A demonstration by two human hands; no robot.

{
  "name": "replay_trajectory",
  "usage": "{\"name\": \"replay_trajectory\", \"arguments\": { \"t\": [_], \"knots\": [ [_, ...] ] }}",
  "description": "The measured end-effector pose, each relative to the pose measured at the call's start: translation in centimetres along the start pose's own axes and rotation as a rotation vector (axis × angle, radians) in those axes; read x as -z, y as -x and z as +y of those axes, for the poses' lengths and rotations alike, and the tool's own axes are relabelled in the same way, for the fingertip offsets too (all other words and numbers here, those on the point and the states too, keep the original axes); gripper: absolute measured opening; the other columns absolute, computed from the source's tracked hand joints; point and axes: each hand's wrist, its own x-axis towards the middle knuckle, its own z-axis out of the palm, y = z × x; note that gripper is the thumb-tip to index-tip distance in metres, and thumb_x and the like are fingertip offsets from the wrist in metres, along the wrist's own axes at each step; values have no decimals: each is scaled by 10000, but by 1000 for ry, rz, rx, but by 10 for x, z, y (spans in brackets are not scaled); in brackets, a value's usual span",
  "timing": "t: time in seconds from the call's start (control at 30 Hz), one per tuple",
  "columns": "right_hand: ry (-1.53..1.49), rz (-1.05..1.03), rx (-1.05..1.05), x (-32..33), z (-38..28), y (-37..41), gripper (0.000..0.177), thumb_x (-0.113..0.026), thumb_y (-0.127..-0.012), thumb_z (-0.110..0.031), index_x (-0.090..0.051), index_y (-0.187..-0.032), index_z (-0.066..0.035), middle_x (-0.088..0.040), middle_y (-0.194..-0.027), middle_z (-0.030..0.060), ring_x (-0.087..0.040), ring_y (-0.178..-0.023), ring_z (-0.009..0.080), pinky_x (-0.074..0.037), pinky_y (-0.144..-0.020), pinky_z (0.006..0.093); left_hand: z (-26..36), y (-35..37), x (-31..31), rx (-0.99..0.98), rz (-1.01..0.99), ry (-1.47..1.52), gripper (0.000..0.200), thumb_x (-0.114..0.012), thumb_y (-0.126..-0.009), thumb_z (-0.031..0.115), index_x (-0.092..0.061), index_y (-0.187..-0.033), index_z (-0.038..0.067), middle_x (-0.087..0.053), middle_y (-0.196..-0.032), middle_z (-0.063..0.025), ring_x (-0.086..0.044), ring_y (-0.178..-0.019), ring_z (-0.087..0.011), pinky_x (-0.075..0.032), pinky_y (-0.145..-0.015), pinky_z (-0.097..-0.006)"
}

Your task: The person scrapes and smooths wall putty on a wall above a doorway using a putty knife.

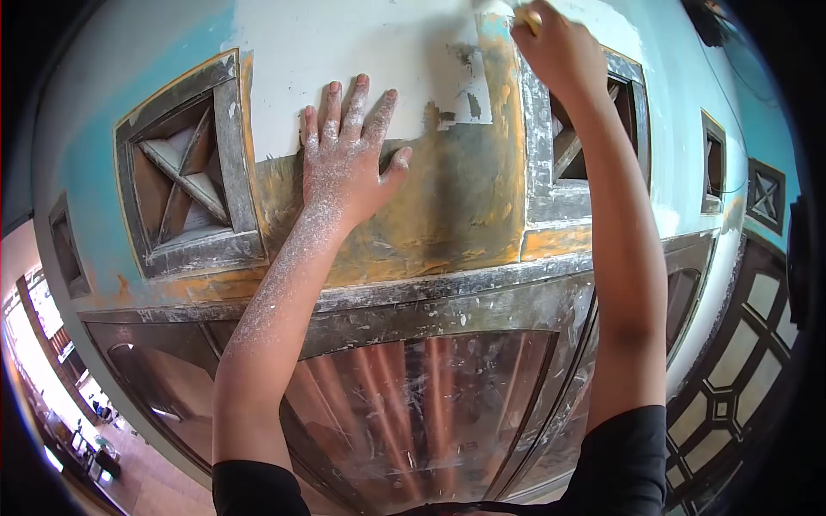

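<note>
My left hand, dusted with white powder up the forearm, lies flat on the wall with its fingers spread. Its fingertips rest over the white patch, and the palm is over the brown, bare band below. At the top right my right hand is closed round a yellowish handle. The head of that tool is at the frame's upper edge, against the white-coated wall, and its shape is hard to make out.
Wooden vents with crossed slats flank the patch, one at left and one behind my right forearm. Below runs a dusty wooden ledge over a glass pane. A dark panelled door stands at right.
</note>
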Motion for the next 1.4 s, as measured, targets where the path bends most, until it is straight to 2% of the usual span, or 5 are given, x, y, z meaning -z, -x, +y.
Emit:
{"name": "replay_trajectory", "arguments": {
  "t": [0.5, 0.57, 1.17, 1.23, 1.4],
  "knots": [
    [-182, -112, -81, 32, 6, 2, 309, -645, -891, -287, -677, -1108, -69, -728, -926, 251, -702, -897, 453, -555, -805, 533, 6, 5, -1, 20, -17, -6, 730, -564, -984, 457, -299, -1630, 243, -168, -1714, -115, -113, -1583, -371, -113, -1255, -617],
    [-37, -122, -10, 23, 6, 32, 382, -634, -933, -422, -637, -1252, -211, -749, -916, 170, -731, -870, 398, -576, -771, 503, 9, 6, -3, 26, 3, 22, 732, -566, -986, 454, -294, -1632, 242, -167, -1713, -116, -106, -1584, -369, -103, -1256, -615],
    [-86, -18, 73, -12, -7, 18, 387, -634, -943, -426, -642, -1275, -228, -754, -858, 152, -739, -796, 377, -589, -706, 485, 14, 11, -2, 35, -39, 11, 743, -539, -1000, 478, -253, -1645, 244, -141, -1722, -102, -90, -1588, -357, -81, -1268, -600],
    [-270, -153, -55, 25, -31, 13, 310, -652, -891, -288, -664, -1118, -77, -725, -899, 245, -700, -874, 453, -555, -771, 536, 14, 11, -3, 34, -37, 8, 735, -530, -1004, 482, -252, -1645, 254, -138, -1724, -97, -96, -1588, -356, -80, -1268, -601],
    [-83, -187, 55, 23, -44, 48, 362, -628, -941, -431, -643, -1243, -231, -750, -867, 161, -732, -802, 389, -576, -714, 506, -19, -9, -4, -2, 7, -44, 670, -496, -1014, 513, -291, -1627, 340, -191, -1717, -65, -143, -1583, -337, -77, -1265, -603]
  ]
}}
